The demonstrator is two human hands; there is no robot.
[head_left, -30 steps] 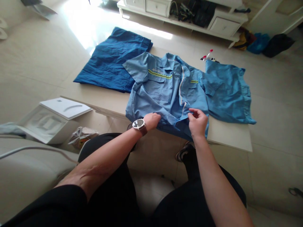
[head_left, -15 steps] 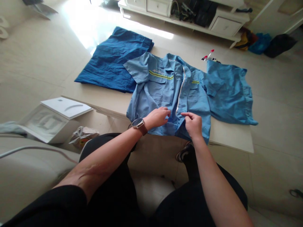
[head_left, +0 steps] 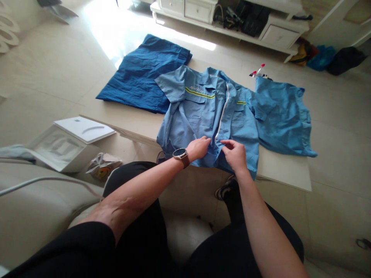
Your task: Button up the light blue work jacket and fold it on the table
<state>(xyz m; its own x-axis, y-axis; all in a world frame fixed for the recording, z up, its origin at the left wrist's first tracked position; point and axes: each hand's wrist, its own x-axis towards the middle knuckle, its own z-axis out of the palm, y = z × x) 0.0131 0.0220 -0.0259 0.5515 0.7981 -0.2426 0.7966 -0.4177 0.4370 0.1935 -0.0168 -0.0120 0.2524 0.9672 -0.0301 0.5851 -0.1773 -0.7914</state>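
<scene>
A light blue work shirt (head_left: 203, 116) with a yellow chest stripe lies face up on the low white table (head_left: 139, 123), its hem hanging over the near edge. My left hand (head_left: 199, 148), a watch on its wrist, pinches the left front panel near the hem. My right hand (head_left: 234, 153) pinches the right front panel beside the white placket (head_left: 222, 112). The two hands are close together at the shirt's opening.
Dark blue folded trousers (head_left: 145, 75) lie at the table's far left. A second light blue garment (head_left: 282, 114) lies at the right. A small red-tipped object (head_left: 259, 71) sits at the far edge. A white box (head_left: 68, 141) stands on the floor left; a white cabinet (head_left: 232, 19) behind.
Both hands have drawn the two front panels of the shirt together at the hem; the opening has narrowed and the placket now lies straighter. The view has shifted slightly.
</scene>
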